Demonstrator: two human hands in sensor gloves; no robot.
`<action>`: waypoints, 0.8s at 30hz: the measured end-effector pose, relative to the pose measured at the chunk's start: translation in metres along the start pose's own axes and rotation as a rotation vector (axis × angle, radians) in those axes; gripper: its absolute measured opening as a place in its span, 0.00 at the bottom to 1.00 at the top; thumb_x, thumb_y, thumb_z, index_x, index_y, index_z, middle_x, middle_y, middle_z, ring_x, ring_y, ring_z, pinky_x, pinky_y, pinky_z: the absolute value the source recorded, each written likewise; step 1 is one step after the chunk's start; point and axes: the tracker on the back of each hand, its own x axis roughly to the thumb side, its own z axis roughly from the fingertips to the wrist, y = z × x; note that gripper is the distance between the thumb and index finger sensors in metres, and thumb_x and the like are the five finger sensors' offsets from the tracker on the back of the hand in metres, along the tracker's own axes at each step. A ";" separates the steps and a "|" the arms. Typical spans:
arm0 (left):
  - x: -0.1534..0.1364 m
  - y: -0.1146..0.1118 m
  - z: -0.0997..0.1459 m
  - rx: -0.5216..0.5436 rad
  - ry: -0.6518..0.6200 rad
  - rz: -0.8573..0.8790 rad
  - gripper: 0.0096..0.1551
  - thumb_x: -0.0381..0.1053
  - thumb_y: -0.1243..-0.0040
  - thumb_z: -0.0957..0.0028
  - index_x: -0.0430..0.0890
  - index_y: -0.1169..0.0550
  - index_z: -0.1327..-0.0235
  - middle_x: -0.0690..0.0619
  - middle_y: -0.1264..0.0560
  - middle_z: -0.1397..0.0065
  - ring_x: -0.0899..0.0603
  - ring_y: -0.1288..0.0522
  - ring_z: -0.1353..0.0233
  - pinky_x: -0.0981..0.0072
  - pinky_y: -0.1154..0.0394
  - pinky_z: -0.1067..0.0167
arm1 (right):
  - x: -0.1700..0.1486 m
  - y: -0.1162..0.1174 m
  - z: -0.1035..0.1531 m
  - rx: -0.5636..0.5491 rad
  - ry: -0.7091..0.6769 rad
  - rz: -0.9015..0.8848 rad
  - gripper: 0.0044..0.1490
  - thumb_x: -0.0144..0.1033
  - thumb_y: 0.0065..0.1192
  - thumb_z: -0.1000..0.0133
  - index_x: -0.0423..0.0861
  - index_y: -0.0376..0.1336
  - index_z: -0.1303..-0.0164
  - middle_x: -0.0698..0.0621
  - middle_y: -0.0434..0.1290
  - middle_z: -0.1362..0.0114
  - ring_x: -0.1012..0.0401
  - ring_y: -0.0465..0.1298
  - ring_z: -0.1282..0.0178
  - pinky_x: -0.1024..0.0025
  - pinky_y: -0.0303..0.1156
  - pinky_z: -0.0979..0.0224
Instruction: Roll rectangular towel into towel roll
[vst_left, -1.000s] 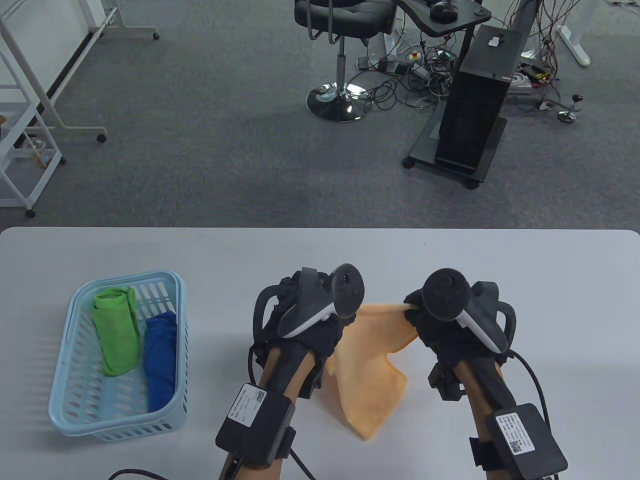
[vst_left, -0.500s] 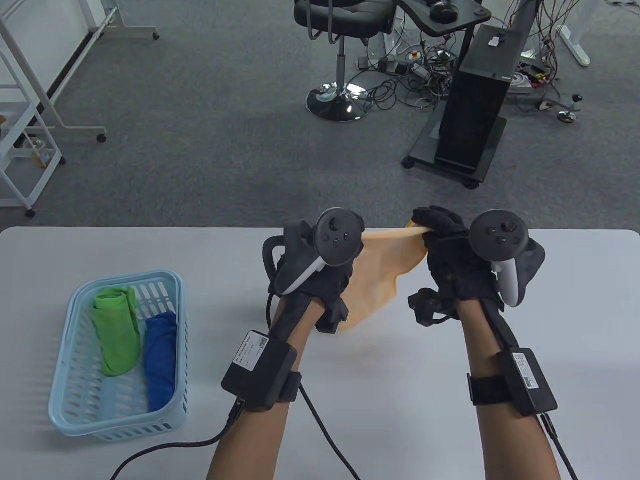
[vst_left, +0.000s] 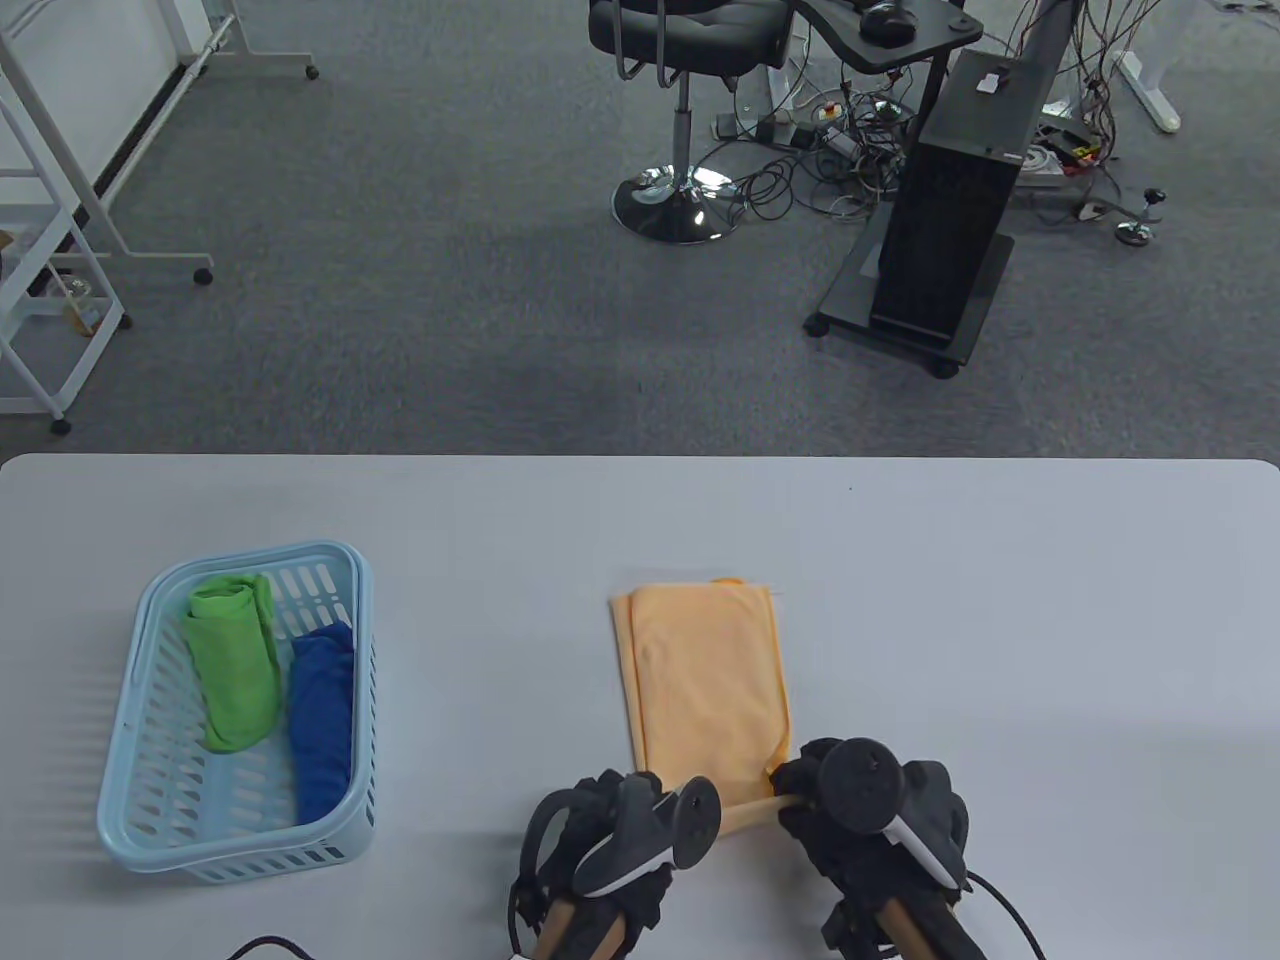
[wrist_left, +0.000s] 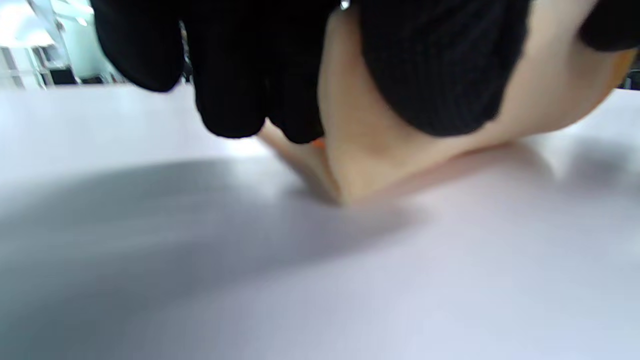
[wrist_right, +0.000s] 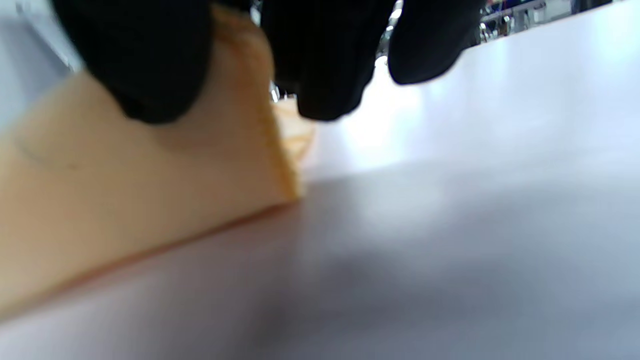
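Towel (vst_left: 705, 680): the orange one lies flat on the table (vst_left: 1000, 620) as a long folded strip, its near short edge lifted slightly at my fingers and its far edge well out toward the table's middle.

Nearest to me, my left hand (vst_left: 610, 850) pinches the near left corner, glove fingers (wrist_left: 240, 90) pressed together on the cloth in the left wrist view. My right hand (vst_left: 860, 810) pinches the near right corner the same way, its fingers (wrist_right: 150, 65) closed over the edge in the right wrist view.

As I judge it, the step is starting the roll from this near edge. To do it well I should keep both corners level, tuck the first turn tight and small, then roll away from me with even pressure so neither side runs ahead. The layers look a little offset along the left side, so I would watch that the strip does not skew or telescope.

Farther off to my left, a light blue basket (vst_left: 150, 800) holds a green rolled towel (vst_left: 235, 660) and a blue one (vst_left: 322, 720).
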 end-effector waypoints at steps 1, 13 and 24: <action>-0.001 0.000 0.003 0.003 0.013 0.015 0.25 0.58 0.33 0.63 0.57 0.13 0.50 0.48 0.18 0.34 0.38 0.20 0.32 0.37 0.28 0.36 | -0.001 0.000 0.001 -0.019 -0.022 0.011 0.33 0.45 0.70 0.67 0.54 0.69 0.48 0.46 0.59 0.28 0.55 0.72 0.35 0.47 0.65 0.28; -0.013 -0.005 0.005 -0.048 0.044 0.155 0.27 0.61 0.40 0.61 0.50 0.11 0.57 0.45 0.21 0.32 0.33 0.28 0.28 0.34 0.35 0.33 | -0.024 0.011 0.004 0.269 -0.004 -0.047 0.31 0.47 0.62 0.60 0.50 0.74 0.49 0.45 0.62 0.29 0.53 0.73 0.35 0.45 0.63 0.28; -0.006 -0.011 -0.007 0.000 0.069 0.030 0.27 0.64 0.39 0.62 0.51 0.11 0.61 0.45 0.25 0.29 0.33 0.33 0.25 0.34 0.39 0.32 | 0.009 -0.005 0.010 -0.001 -0.222 -0.058 0.30 0.43 0.67 0.62 0.57 0.69 0.47 0.50 0.58 0.28 0.53 0.66 0.32 0.44 0.57 0.24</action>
